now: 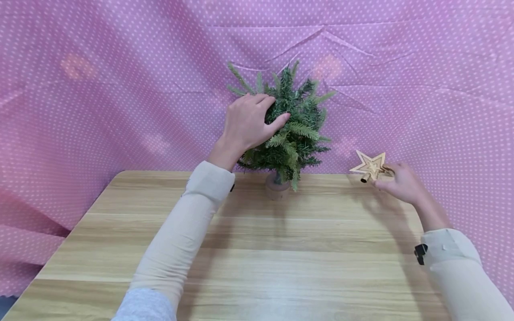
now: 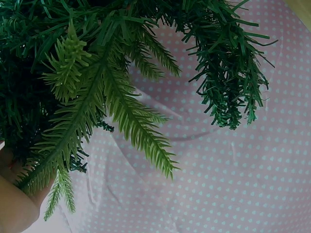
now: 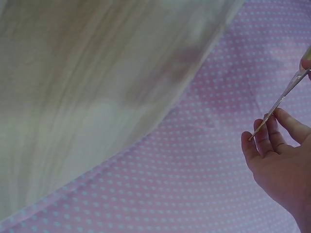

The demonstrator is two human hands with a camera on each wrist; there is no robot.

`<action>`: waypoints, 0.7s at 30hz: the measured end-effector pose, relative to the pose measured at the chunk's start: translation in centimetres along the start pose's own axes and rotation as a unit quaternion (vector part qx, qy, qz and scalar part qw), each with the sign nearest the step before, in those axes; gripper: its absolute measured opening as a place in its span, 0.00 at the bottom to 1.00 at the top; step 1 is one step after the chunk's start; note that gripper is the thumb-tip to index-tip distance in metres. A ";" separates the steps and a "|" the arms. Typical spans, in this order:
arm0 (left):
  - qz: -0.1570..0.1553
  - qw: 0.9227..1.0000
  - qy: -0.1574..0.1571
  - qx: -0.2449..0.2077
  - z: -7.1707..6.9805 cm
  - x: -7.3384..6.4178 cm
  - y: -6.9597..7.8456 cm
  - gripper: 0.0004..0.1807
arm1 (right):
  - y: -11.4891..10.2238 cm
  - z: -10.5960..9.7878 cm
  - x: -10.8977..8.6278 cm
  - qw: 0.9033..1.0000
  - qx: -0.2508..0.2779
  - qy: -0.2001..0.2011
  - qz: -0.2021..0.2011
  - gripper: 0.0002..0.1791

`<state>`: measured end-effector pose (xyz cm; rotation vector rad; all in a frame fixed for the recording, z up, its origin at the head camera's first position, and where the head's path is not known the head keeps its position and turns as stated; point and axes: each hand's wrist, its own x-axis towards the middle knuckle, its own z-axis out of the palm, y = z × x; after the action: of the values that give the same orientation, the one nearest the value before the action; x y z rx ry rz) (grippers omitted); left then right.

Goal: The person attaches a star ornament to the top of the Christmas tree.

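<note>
A small artificial Christmas tree (image 1: 299, 129) with dark and light green branches stands upright on a round base (image 1: 277, 188) near the table's back edge. My left hand (image 1: 249, 118) rests against its upper left branches, thumb spread from the fingers. In the left wrist view, part of that left hand (image 2: 19, 204) appears at the lower left behind green sprigs (image 2: 138, 126). Toward the back right, my right hand (image 1: 403, 183) pinches a gold star tree topper (image 1: 368, 164) with a short tube under it. The right wrist view shows the star (image 3: 282, 97) edge-on at the fingertips of the right hand (image 3: 282, 160).
The wood-grain table (image 1: 281, 276) has rounded back corners. A pink cloth (image 1: 160, 89) with white dots hangs behind it and along both sides. Shadows of both arms fall across the tabletop.
</note>
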<state>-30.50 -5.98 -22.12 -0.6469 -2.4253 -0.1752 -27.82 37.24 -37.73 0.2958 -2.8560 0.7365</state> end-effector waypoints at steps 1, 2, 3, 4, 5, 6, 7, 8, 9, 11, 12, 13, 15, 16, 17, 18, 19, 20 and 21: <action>0.000 1.000 0.001 0.000 0.0 0.0 0.0 0.36 | -0.3 -0.1 0.0 1.000 0.001 0.003 -0.001 0.44; 0.001 1.000 0.002 0.000 0.0 0.0 0.0 0.36 | -0.5 -0.2 0.0 1.000 0.001 0.002 0.002 0.45; 0.001 1.000 0.003 0.001 0.0 0.0 0.0 0.36 | -0.8 -0.3 0.0 1.000 -0.001 0.001 0.004 0.45; 0.002 1.000 0.003 0.001 0.0 0.0 0.1 0.36 | -1.0 -0.4 0.0 1.000 -0.001 0.002 0.004 0.45; 0.002 1.000 0.003 0.001 0.0 0.0 0.1 0.36 | -1.3 -0.5 0.1 1.000 0.000 0.004 0.004 0.45; 0.002 1.000 0.003 0.002 0.1 0.0 0.1 0.36 | -1.6 -0.5 0.2 1.000 0.004 0.007 0.005 0.44; 0.002 1.000 0.003 0.002 0.1 0.0 0.1 0.36 | -1.8 -0.6 0.2 1.000 0.004 0.010 0.005 0.44; 0.002 1.000 0.003 0.002 0.1 0.0 0.1 0.36 | -2.0 -0.7 0.3 1.000 0.004 0.014 0.003 0.43; 0.001 1.000 0.002 0.002 0.1 0.0 0.1 0.37 | -2.3 -0.7 0.4 1.000 0.003 0.020 0.000 0.43; 0.000 1.000 0.001 0.003 0.1 0.0 0.1 0.37 | -2.7 -0.8 0.5 0.999 0.002 0.035 -0.006 0.42; 0.000 1.000 0.001 0.003 0.1 0.0 0.1 0.37 | -3.0 -0.9 0.5 0.999 0.000 0.040 -0.007 0.42; -0.001 1.000 0.000 0.004 0.1 0.0 0.1 0.37 | -3.2 -1.0 0.5 0.999 -0.002 0.047 -0.009 0.42; -0.001 1.000 0.000 0.005 0.0 0.0 0.1 0.37 | -3.5 -1.1 0.6 0.998 -0.005 0.058 -0.009 0.41; -0.001 1.000 0.000 0.005 0.0 0.0 0.1 0.37 | -3.6 -1.2 0.6 0.998 -0.005 0.062 -0.008 0.41; -0.001 1.000 0.000 0.005 0.0 0.0 0.1 0.37 | -3.7 -1.2 0.6 0.998 -0.005 0.065 -0.008 0.41; -0.001 1.000 0.001 0.005 0.0 0.0 0.1 0.37 | -3.9 -1.3 0.7 0.998 -0.004 0.066 -0.005 0.41; 0.000 1.000 0.001 0.005 0.0 0.0 0.1 0.37 | -4.0 -1.3 0.7 0.998 -0.004 0.068 -0.004 0.41; 0.000 1.000 0.002 0.004 0.0 0.0 0.1 0.37 | -4.1 -1.3 0.7 0.998 -0.004 0.069 -0.002 0.42; -0.001 1.000 0.002 0.004 0.0 0.0 0.1 0.37 | -4.1 -1.3 0.7 0.997 -0.003 0.071 -0.002 0.42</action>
<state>-30.42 -5.91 -22.09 -0.6415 -2.4223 -0.1671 -27.34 34.24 -34.55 0.2374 -2.7230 0.7190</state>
